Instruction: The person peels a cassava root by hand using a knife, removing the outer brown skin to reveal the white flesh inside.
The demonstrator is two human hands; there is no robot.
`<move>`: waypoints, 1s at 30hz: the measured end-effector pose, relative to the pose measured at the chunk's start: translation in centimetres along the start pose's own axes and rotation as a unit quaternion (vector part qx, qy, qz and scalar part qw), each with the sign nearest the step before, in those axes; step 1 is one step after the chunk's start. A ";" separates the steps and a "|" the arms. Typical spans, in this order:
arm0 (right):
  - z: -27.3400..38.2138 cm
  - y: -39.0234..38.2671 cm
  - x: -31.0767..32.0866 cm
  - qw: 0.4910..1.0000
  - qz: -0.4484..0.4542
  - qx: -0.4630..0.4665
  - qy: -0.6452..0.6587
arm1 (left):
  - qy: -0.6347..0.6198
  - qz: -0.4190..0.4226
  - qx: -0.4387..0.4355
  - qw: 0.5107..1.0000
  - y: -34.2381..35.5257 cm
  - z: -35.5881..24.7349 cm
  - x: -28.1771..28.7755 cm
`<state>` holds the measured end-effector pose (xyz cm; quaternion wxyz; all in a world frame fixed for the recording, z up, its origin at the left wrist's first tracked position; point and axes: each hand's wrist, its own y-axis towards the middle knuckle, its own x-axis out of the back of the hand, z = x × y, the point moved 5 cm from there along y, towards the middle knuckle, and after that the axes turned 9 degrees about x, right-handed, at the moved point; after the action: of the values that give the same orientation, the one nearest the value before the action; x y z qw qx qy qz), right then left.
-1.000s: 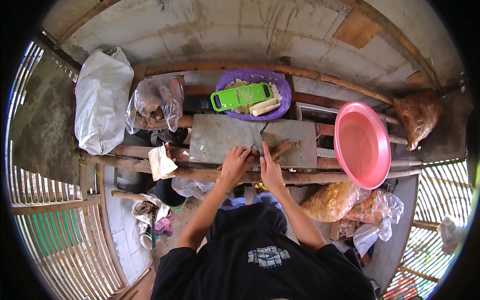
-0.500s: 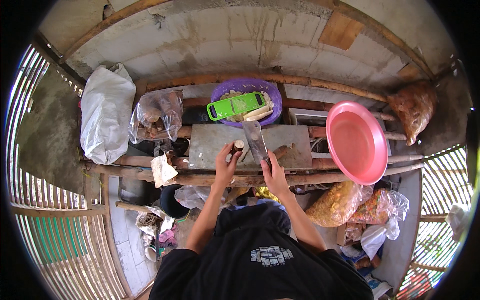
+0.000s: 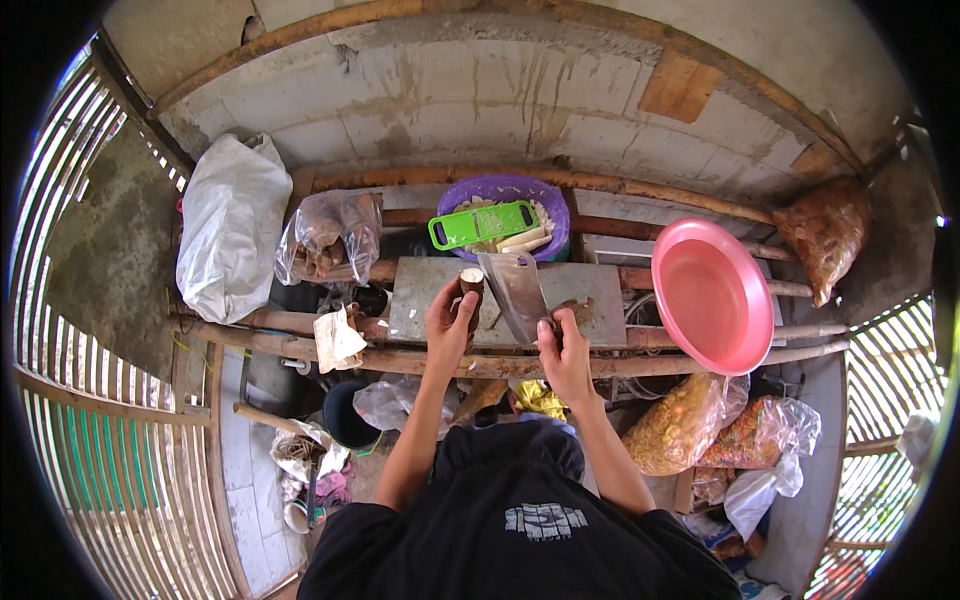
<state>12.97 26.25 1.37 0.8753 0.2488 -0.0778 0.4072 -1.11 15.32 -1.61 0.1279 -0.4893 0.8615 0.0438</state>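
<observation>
My left hand (image 3: 452, 320) is closed round a short piece of cassava root (image 3: 472, 282), brown-skinned with a white cut end facing up. In my right hand (image 3: 567, 358) is the handle of a cleaver (image 3: 516, 300). Its broad grey blade slants up and left, flat side showing, with the tip just right of the root. I cannot tell whether blade and root touch. Both hands are above the near part of a grey board (image 3: 420, 290). Beyond it, a purple basin (image 3: 563, 215) holds white slices, peeled white pieces (image 3: 525, 240) and a green slicer (image 3: 483, 225) laid across.
A pink basin (image 3: 745, 245) stands to the right on bamboo poles (image 3: 790, 345). Left are a clear bag of brown roots (image 3: 330, 240) and a white sack (image 3: 235, 230). Below the poles are a dark bucket (image 3: 350, 415) and bags of yellow-orange pieces (image 3: 675, 430).
The cleaver's blade has turned so that more of its broad side shows, and my right hand has shifted slightly right and down. My left hand still holds the cassava root. The view has shifted slightly.
</observation>
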 end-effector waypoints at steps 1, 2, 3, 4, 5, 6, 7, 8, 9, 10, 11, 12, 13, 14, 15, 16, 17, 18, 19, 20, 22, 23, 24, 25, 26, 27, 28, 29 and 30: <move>-0.2 -0.1 0.1 0.999 0.000 -0.034 0.008 | 0.000 0.001 -0.001 1.000 -0.1 -0.3 -0.2; -0.4 -0.2 0.1 0.998 0.001 -0.067 0.017 | -0.020 -0.003 -0.010 1.000 -0.2 -0.6 -0.3; -0.2 -0.1 0.1 0.998 0.000 -0.066 0.017 | -0.041 -0.007 -0.018 0.999 -0.3 -0.9 -0.4; 0.1 0.0 0.3 0.998 -0.009 -0.063 0.022 | -0.041 -0.007 -0.019 0.999 -0.3 -1.2 -0.5; 0.3 0.1 0.4 0.998 -0.017 -0.061 0.026 | -0.049 -0.009 -0.026 0.998 -0.2 -1.5 -0.6; 0.7 0.2 0.6 0.998 -0.018 -0.060 0.026 | -0.057 -0.011 -0.032 0.998 -0.2 -1.7 -0.6; 1.4 0.4 0.8 0.999 -0.020 -0.037 0.006 | -0.058 -0.009 -0.034 0.998 -0.2 -1.8 -0.6; 1.8 0.6 0.9 1.000 -0.021 -0.015 -0.015 | -0.053 -0.010 -0.043 0.998 -0.1 -2.0 -0.6; 1.7 0.6 1.0 1.000 -0.023 -0.013 -0.015 | -0.049 -0.011 -0.051 0.997 -0.1 -2.1 -0.6; 1.4 0.6 1.0 0.999 -0.016 -0.031 -0.011 | -0.049 -0.009 -0.052 0.997 -0.2 -2.2 -0.8; 1.1 0.6 1.0 0.999 -0.009 -0.049 -0.007 | -0.062 -0.020 -0.054 0.996 -0.2 -2.2 -1.0; 1.1 0.8 1.1 0.999 -0.011 -0.047 -0.008 | -0.075 -0.030 -0.055 0.995 -0.3 -2.4 -1.1; 1.0 0.8 1.1 0.998 -0.001 -0.060 -0.004 | -0.074 -0.029 -0.053 0.995 -0.3 -2.5 -1.2; 0.9 0.8 1.1 0.997 0.008 -0.073 -0.001 | -0.084 -0.025 -0.050 0.995 -0.4 -2.6 -1.3; 1.1 0.7 1.2 0.997 0.007 -0.075 -0.002 | -0.094 -0.021 -0.046 0.994 -0.5 -2.6 -1.4; 1.9 0.7 1.4 0.999 0.005 -0.026 -0.023 | -0.094 -0.021 -0.045 0.994 -0.6 -2.7 -1.3; 2.6 0.7 1.5 0.999 0.002 0.024 -0.044 | -0.096 -0.020 -0.041 0.994 -0.7 -2.7 -1.2; 2.6 0.6 1.5 0.999 0.002 0.023 -0.045 | -0.099 -0.019 -0.037 0.994 -0.8 -2.7 -1.1; 2.7 0.4 1.5 0.998 0.009 0.021 -0.059 | -0.097 -0.019 -0.035 0.994 -0.9 -2.6 -1.2; 2.7 0.2 1.4 0.997 0.016 0.019 -0.073 | -0.110 -0.031 -0.034 0.993 -1.1 -2.4 -1.2; 2.6 -0.2 1.2 0.997 0.017 0.020 -0.078 | -0.124 -0.045 -0.032 0.991 -1.3 -2.1 -1.3; 2.6 -0.3 1.2 0.996 0.019 0.024 -0.084 | -0.129 -0.052 -0.040 0.989 -1.3 -1.9 -1.2; 2.7 -0.5 1.2 0.996 0.021 0.023 -0.084 | -0.134 -0.060 -0.047 0.988 -1.3 -1.8 -1.2; 2.9 -0.6 1.1 0.996 0.023 0.023 -0.080 | -0.134 -0.062 -0.046 0.988 -1.4 -1.8 -1.1; 3.0 -0.8 1.1 0.997 0.025 0.023 -0.075 | -0.140 -0.078 -0.031 0.987 -1.5 -1.8 -1.0; 3.2 -1.0 1.2 0.997 0.028 0.022 -0.075 | -0.146 -0.095 -0.015 0.985 -1.6 -1.7 -0.9; 3.2 -1.4 1.2 0.994 0.058 0.006 -0.095 | -0.145 -0.096 -0.015 0.985 -1.3 -2.0 -0.7; 3.1 -1.6 1.0 0.989 0.089 -0.011 -0.116 | -0.122 -0.095 -0.017 0.988 -1.0 -2.4 -0.3; 3.1 -1.6 0.8 0.989 0.090 -0.012 -0.115 | -0.099 -0.094 -0.020 0.990 -0.6 -2.8 -0.1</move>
<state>14.91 24.44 3.72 0.8234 0.2759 -0.2047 0.4517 -1.00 14.51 1.12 0.2062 -0.5639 0.7938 0.0968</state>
